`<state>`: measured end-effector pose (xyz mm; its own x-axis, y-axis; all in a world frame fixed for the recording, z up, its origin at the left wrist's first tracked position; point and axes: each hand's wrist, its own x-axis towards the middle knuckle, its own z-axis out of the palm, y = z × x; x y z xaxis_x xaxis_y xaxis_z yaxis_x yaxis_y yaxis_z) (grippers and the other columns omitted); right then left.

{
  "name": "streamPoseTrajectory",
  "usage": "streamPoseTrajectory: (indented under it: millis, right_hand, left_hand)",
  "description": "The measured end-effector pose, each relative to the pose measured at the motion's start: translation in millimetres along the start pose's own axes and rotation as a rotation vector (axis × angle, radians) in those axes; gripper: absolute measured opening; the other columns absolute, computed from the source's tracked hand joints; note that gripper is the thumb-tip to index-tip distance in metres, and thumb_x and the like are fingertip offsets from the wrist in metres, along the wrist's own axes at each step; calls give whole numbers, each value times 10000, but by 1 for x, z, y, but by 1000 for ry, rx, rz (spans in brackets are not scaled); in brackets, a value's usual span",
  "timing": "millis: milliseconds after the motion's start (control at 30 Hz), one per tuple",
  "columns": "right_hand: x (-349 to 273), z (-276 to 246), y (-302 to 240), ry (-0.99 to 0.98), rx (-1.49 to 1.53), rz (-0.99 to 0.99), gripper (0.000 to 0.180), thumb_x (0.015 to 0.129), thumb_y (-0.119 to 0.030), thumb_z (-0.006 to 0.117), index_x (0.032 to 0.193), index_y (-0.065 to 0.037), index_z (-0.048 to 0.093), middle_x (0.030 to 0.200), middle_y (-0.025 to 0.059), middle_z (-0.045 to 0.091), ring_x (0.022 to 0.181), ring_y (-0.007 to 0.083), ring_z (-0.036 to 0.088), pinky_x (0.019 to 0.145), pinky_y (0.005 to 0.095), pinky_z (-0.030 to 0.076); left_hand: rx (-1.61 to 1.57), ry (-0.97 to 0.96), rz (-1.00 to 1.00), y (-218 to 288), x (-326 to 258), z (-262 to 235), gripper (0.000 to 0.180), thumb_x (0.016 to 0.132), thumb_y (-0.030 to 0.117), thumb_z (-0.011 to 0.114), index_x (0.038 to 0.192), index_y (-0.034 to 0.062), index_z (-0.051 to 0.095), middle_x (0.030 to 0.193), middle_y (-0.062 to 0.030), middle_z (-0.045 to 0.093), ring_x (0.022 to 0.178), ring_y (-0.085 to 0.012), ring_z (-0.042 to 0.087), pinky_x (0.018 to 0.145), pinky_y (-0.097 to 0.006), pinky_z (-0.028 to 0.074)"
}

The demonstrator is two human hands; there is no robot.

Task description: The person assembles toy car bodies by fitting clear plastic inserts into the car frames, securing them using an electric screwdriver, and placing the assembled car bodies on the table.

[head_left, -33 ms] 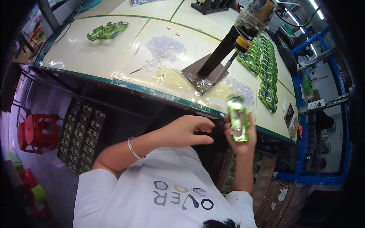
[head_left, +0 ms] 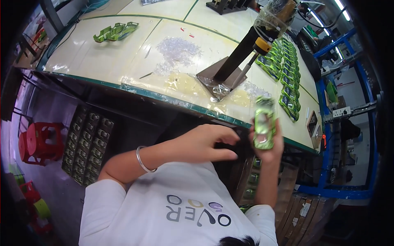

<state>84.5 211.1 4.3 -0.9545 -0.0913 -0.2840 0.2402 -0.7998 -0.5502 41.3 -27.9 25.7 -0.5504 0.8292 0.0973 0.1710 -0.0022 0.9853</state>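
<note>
My right hand (head_left: 273, 141) is closed round a shiny green toy car body (head_left: 264, 123), an open shell held up just off the table's front edge. Part of the shell is smeared by motion. To its left, in front of my chest, my left hand (head_left: 209, 143) is empty, its thumb and fingers curved and apart. Beyond the shell, small clear plastic pieces (head_left: 256, 89) lie on the table. Behind them stands a black post (head_left: 234, 55) on a flat base, beside a hanging driver-like tool (head_left: 246, 69) with a yellow collar.
Rows of green car bodies (head_left: 289, 84) line the table's right side. Several green shells (head_left: 115, 33) sit far left, with a heap of clear pieces (head_left: 176, 51) mid-table. Red stools (head_left: 45, 141) and a tray of parts (head_left: 86, 143) are below left; a blue frame (head_left: 357, 74) rises right.
My right hand has shifted a little to the right with the green toy car body. My left hand has also moved slightly right, its fingers a bit wider apart.
</note>
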Motion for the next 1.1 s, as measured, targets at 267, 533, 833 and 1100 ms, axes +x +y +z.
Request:
streamPoseTrajectory:
  millis: [267,533,833,1100]
  right_hand:
    - [119,-19,-117,341,-1414,-492,469,737,-138,600,1178,-83,449,1065,132,528,946,233,517,779,308,419]
    - [175,-50,-120,118,-2093,-603,532,624,-101,646,1135,-106,498,1091,169,501,1032,299,455,902,327,337]
    - [136,-44,-92,402,-1681,-909,295,738,-52,527,1031,-21,530,1045,138,511,974,243,491,801,311,403]
    - [8,-20,29,157,-1348,-661,142,717,10,528,856,11,554,853,66,545,742,126,495,648,228,399]
  left_hand:
    - [327,-231,818,145,6,32,83,603,96,568,620,61,641,636,-109,610,640,-278,604,522,-326,487]
    - [182,266,746,126,-29,24,90,597,114,590,565,31,575,540,-81,548,554,-230,565,486,-308,455]
    - [518,657,271,99,-37,-58,196,749,120,548,588,10,532,568,-75,555,560,-153,569,554,-268,454]
    - [1525,1085,-337,-90,-3,-291,389,747,237,554,1051,1,501,998,-187,528,963,-328,470,843,-397,371]
